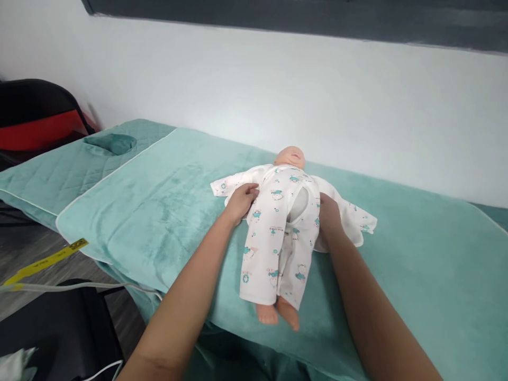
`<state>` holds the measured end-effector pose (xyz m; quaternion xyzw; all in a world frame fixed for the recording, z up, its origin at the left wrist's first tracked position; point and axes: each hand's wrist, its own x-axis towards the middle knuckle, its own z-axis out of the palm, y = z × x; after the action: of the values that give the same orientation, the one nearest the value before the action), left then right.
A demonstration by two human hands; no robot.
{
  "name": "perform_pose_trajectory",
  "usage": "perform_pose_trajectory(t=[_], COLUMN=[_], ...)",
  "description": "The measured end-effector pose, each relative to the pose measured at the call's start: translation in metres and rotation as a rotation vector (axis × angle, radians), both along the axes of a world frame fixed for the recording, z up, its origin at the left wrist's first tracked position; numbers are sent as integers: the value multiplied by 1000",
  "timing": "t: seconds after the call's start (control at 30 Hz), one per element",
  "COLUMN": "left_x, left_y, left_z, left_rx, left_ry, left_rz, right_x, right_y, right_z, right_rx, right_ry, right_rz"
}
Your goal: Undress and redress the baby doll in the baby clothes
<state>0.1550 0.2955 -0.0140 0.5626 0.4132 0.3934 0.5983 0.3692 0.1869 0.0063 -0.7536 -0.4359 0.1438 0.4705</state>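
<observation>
A baby doll [289,157] lies on its back on a teal towel [166,201], head toward the wall and bare feet [278,312] toward me. It wears a white romper [273,233] printed with teal figures, open at the crotch. My left hand [240,201] is curled at the doll's side, its fingers pinching the romper fabric by the sleeve. My right hand [328,211] rests against the doll's other side; its fingers are tucked under the garment and hidden.
The towel covers a quilted teal pad [51,174] on a bed along a white wall. A black and red bag [35,119] stands at far left. Yellow tape [47,259] and white cables [79,286] hang by the bed's left edge.
</observation>
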Motion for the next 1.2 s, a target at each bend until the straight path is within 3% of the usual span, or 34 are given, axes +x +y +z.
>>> perform_pose_trajectory(t=[0.13, 0.33, 0.47, 0.63, 0.8, 0.97, 1.1, 1.2], left_x=[8, 8, 7, 7, 10, 13, 10, 7], left_y=[-2, -6, -9, -13, -14, -12, -14, -18], left_z=[9, 13, 11, 11, 9, 7, 7, 10], left_rx=[-165, -129, -66, -100, -132, -79, -59, -54], left_ry=[-85, -47, -78, -140, -47, 14, -9, -67], left_rz=[-114, -137, -97, -81, -28, 62, 10, -25], right_x=[4, 17, 18, 11, 7, 11, 12, 9], right_y=[-5, -9, -9, -14, -17, -14, -12, -14], right_z=[2, 4, 4, 9, 12, 4, 1, 6], right_rx=[15, -40, -36, -34, -16, -33, -51, -40], right_ry=[-17, -37, 60, 83, 151, 344, 480, 462], right_rz=[86, 256, 273, 273, 251, 284, 350, 307])
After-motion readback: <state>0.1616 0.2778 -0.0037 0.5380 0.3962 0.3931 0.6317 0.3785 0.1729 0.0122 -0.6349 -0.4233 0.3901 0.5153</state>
